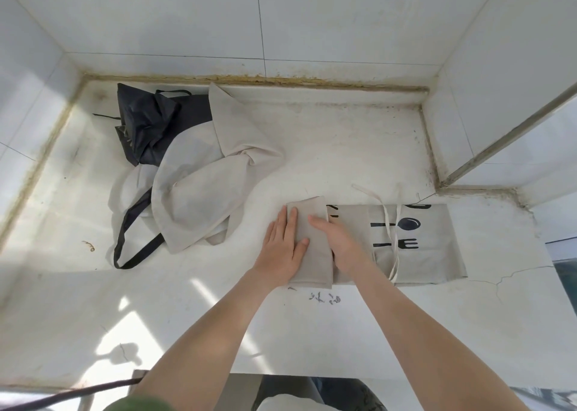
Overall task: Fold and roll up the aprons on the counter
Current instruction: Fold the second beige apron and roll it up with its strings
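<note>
A beige apron [418, 242] printed with black cutlery shapes lies folded into a long strip on the white counter [343, 148]. Its left end [312, 242] is turned over into a flat fold. My left hand [282, 248] lies flat on that fold with straight fingers. My right hand [338, 243] rests beside it, fingers on the fold's right edge. The apron's thin ties [392, 235] trail across the strip. A loose heap of a beige apron [203, 185] and a dark navy apron [150, 126] sits at the back left.
Tiled walls enclose the counter at the back, left and right, with a metal-edged corner [499, 142] jutting in at the right. A dark strap [125, 248] loops out from the heap toward the front. Cracks and black scribbles [324, 298] mark the counter near the strip.
</note>
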`<state>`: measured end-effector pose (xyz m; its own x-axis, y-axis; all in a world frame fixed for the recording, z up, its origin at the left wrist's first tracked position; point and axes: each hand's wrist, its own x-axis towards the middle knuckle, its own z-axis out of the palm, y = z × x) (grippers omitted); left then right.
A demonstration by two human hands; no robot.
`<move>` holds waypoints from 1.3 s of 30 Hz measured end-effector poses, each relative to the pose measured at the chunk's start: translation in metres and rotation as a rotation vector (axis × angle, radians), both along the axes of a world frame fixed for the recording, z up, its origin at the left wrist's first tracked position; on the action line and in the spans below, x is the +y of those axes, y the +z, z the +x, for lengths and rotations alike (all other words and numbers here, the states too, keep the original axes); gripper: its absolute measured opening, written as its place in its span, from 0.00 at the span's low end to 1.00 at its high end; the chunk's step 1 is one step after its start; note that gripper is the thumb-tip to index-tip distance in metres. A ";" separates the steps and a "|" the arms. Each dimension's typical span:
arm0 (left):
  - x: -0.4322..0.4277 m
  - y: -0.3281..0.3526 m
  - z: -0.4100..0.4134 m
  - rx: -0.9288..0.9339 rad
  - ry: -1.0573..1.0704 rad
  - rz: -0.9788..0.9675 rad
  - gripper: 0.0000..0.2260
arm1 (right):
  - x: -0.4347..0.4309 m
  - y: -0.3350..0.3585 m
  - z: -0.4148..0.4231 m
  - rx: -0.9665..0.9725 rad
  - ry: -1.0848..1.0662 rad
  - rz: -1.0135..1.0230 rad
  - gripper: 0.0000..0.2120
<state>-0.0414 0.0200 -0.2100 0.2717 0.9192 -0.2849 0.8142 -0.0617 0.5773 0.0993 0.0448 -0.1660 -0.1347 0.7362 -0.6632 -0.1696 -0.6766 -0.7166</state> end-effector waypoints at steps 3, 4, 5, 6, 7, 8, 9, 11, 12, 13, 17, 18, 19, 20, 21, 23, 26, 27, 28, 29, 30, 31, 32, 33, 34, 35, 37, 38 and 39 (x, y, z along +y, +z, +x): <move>0.001 0.006 -0.008 -0.151 -0.021 -0.060 0.31 | 0.008 0.009 -0.003 0.142 0.065 -0.091 0.09; 0.000 0.012 -0.009 -0.280 0.027 -0.114 0.32 | 0.008 0.009 -0.004 0.186 0.066 -0.108 0.09; 0.001 0.017 -0.010 -0.452 0.114 -0.185 0.32 | 0.008 0.009 -0.004 0.236 0.072 -0.119 0.10; 0.001 0.023 -0.009 -0.624 0.241 -0.248 0.32 | 0.007 0.008 -0.004 0.272 0.071 -0.132 0.11; 0.004 0.026 -0.007 -0.752 0.389 -0.295 0.31 | 0.007 0.007 -0.005 0.301 0.067 -0.148 0.12; 0.008 0.029 -0.006 -0.835 0.520 -0.340 0.28 | 0.006 0.007 -0.006 0.315 0.057 -0.160 0.13; 0.015 0.031 -0.006 -0.855 0.595 -0.379 0.23 | 0.005 0.007 -0.008 0.313 0.045 -0.151 0.12; 0.021 0.030 -0.008 -0.869 0.573 -0.479 0.16 | 0.006 0.001 -0.013 0.250 -0.002 -0.059 0.09; 0.021 0.030 -0.010 -0.916 0.549 -0.536 0.14 | 0.007 -0.004 -0.015 0.191 -0.017 0.015 0.08; 0.020 0.029 -0.011 -0.965 0.550 -0.586 0.13 | 0.008 -0.010 -0.016 0.134 -0.027 0.081 0.09; 0.017 0.028 -0.008 -1.070 0.672 -0.633 0.11 | 0.008 -0.023 -0.021 -0.181 -0.050 0.202 0.18; 0.018 0.030 -0.005 -1.058 0.689 -0.614 0.10 | 0.007 -0.024 -0.022 -0.316 -0.044 0.242 0.21; 0.020 0.031 -0.003 -1.023 0.694 -0.588 0.09 | 0.006 -0.027 -0.023 -0.467 -0.029 0.318 0.24; 0.021 0.032 -0.001 -0.984 0.699 -0.553 0.10 | 0.004 -0.031 -0.024 -0.654 -0.011 0.439 0.26; 0.023 0.033 0.000 -0.944 0.707 -0.516 0.10 | 0.002 -0.035 -0.024 -0.859 0.027 0.569 0.26; 0.026 0.038 0.002 -0.909 0.712 -0.480 0.11 | 0.002 -0.038 -0.023 -1.110 0.108 0.699 0.20; 0.030 0.045 0.005 -1.013 0.699 -0.612 0.16 | 0.007 -0.031 -0.025 -0.838 0.042 0.412 0.09; 0.031 0.046 0.005 -1.051 0.689 -0.642 0.19 | 0.009 -0.026 -0.025 -0.645 -0.050 0.272 0.10; 0.033 0.047 0.006 -1.081 0.675 -0.641 0.20 | 0.012 -0.017 -0.027 -0.434 -0.123 0.166 0.14; 0.034 0.045 0.008 -1.069 0.650 -0.626 0.18 | 0.014 -0.012 -0.029 -0.233 -0.174 0.092 0.18; 0.036 0.047 0.011 -1.042 0.628 -0.603 0.16 | 0.015 -0.008 -0.029 -0.073 -0.205 0.058 0.21; 0.037 0.046 0.013 -0.993 0.602 -0.587 0.15 | 0.016 -0.005 -0.029 0.037 -0.218 0.035 0.21; 0.037 0.046 0.017 -0.948 0.596 -0.573 0.17 | 0.016 -0.002 -0.027 0.104 -0.221 0.022 0.19; 0.037 0.044 0.019 -0.906 0.596 -0.577 0.21 | 0.015 0.003 -0.027 0.145 -0.214 0.020 0.17; 0.037 0.043 0.022 -0.877 0.615 -0.587 0.26 | 0.014 0.006 -0.026 0.161 -0.209 0.025 0.14; 0.037 0.043 0.023 -0.864 0.640 -0.586 0.28 | 0.013 0.008 -0.024 0.186 -0.217 0.028 0.12; 0.035 0.044 0.022 -0.878 0.714 -0.562 0.30 | 0.009 0.005 -0.020 0.253 -0.280 -0.009 0.12; 0.035 0.042 0.020 -0.887 0.744 -0.586 0.30 | 0.006 0.003 -0.017 0.286 -0.315 -0.029 0.13; 0.036 0.040 0.016 -0.911 0.761 -0.638 0.28 | 0.005 0.000 -0.014 0.306 -0.347 -0.050 0.13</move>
